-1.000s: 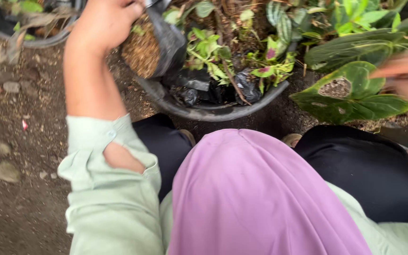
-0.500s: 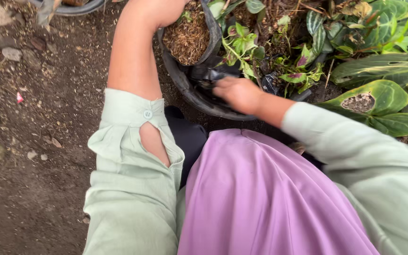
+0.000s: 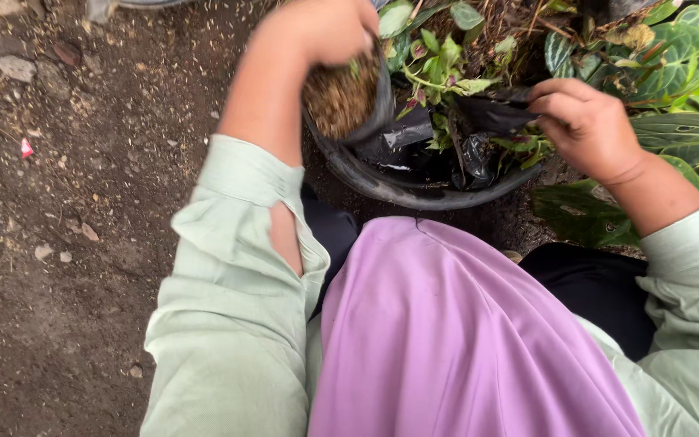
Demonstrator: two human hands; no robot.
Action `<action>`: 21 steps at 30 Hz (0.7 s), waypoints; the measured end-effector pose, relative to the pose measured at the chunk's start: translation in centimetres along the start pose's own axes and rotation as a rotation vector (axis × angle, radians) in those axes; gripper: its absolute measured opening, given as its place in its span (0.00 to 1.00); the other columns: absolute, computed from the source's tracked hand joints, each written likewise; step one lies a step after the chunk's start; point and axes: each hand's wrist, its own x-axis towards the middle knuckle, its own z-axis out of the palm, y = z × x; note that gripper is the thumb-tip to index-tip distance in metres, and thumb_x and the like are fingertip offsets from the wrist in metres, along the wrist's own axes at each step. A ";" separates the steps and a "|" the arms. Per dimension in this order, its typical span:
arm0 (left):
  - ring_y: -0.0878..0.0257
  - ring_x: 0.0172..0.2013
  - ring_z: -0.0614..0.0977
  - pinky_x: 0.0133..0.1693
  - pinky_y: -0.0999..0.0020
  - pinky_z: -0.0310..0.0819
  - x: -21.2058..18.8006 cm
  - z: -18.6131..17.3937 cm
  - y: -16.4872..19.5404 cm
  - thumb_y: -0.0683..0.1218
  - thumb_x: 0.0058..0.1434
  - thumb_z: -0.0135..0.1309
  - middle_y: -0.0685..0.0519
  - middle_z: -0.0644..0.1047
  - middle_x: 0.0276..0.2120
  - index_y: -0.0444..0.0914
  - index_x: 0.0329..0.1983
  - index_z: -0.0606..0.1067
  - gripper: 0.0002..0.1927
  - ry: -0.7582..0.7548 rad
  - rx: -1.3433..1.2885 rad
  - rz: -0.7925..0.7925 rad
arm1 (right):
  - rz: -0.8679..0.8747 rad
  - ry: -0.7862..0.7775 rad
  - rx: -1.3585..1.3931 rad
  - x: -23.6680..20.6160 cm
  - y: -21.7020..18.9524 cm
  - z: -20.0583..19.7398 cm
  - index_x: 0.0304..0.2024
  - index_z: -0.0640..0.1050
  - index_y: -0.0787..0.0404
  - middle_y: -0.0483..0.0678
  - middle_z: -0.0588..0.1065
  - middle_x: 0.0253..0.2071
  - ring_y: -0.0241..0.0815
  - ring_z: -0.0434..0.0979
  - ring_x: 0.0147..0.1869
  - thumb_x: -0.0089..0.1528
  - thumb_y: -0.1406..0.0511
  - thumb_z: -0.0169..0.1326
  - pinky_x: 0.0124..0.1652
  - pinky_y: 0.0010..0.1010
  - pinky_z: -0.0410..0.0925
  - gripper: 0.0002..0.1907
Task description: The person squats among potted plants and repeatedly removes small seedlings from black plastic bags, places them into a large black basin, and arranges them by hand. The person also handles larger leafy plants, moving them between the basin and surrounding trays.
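Left hand: left hand (image 3: 321, 28) is closing its fingers around the rim of a small black plastic nursery bag filled with brown fibrous planting medium (image 3: 341, 97), holding it tilted over the near-left edge of the basin.
Right hand: right hand (image 3: 584, 121) is pinching the crumpled top of another black plastic bag (image 3: 491, 113), fingers pressed together on the film.
Basin: a wide, round, dark plastic basin (image 3: 414, 190) is sitting on the ground just ahead of the knees, crowded with small green-leaved seedlings (image 3: 438, 61) in black bags.
Where the filled bag sits: it is resting against the basin's left inner wall, its open mouth facing up toward the camera.
Doing the grip well: it looks wise to be keeping the filled bag's mouth level so the loose medium is not spilling, and to be gripping the thin film low enough that it is not tearing.
Edges: the basin rim is running close under both wrists; the pale green sleeves (image 3: 236, 243) are hanging near it.
Open room: bare brown soil scattered with small stones (image 3: 66, 202) is lying to the left, offering the freest space; to the right, broad patterned green leaves (image 3: 689, 137) are crowding in.
Near body: a lilac cloth (image 3: 463, 340) is covering the lap, just touching the basin's near edge.
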 end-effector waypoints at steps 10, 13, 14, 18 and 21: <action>0.45 0.46 0.83 0.48 0.53 0.77 1.9 10.4 8.4 0.46 0.56 0.58 0.41 0.82 0.45 0.38 0.46 0.82 0.15 -0.444 0.222 0.154 | -0.215 0.295 -0.156 0.8 -1.0 -2.0 0.40 0.79 0.64 0.53 0.78 0.50 0.52 0.81 0.50 0.62 0.77 0.62 0.47 0.35 0.75 0.08; 0.48 0.47 0.83 0.47 0.54 0.77 1.7 8.8 9.1 0.57 0.54 0.64 0.44 0.81 0.46 0.44 0.61 0.72 0.32 -0.449 -0.266 0.113 | -0.186 0.367 -0.144 0.5 -1.4 -1.5 0.41 0.79 0.65 0.54 0.78 0.50 0.53 0.81 0.50 0.61 0.78 0.62 0.49 0.36 0.75 0.08; 0.49 0.46 0.84 0.46 0.54 0.79 1.8 8.2 9.6 0.59 0.56 0.62 0.45 0.81 0.47 0.46 0.65 0.68 0.35 -0.487 -0.532 0.051 | -0.143 0.387 -0.112 0.5 -1.5 -1.3 0.42 0.79 0.65 0.54 0.78 0.51 0.52 0.81 0.49 0.62 0.78 0.61 0.48 0.35 0.75 0.08; 0.56 0.42 0.87 0.42 0.57 0.86 2.2 6.8 12.2 0.64 0.64 0.52 0.60 0.73 0.51 0.46 0.69 0.63 0.34 -0.348 -1.156 -0.211 | 0.057 0.455 0.038 1.7 -3.2 -0.7 0.43 0.78 0.65 0.53 0.78 0.52 0.49 0.82 0.49 0.63 0.79 0.58 0.45 0.32 0.74 0.08; 0.55 0.36 0.85 0.39 0.60 0.85 2.5 6.1 13.2 0.54 0.61 0.58 0.48 0.79 0.45 0.41 0.60 0.68 0.27 -0.238 -1.366 -0.238 | 0.055 0.499 0.094 3.5 -5.5 -1.0 0.44 0.78 0.65 0.54 0.78 0.52 0.49 0.81 0.53 0.62 0.77 0.60 0.51 0.35 0.74 0.09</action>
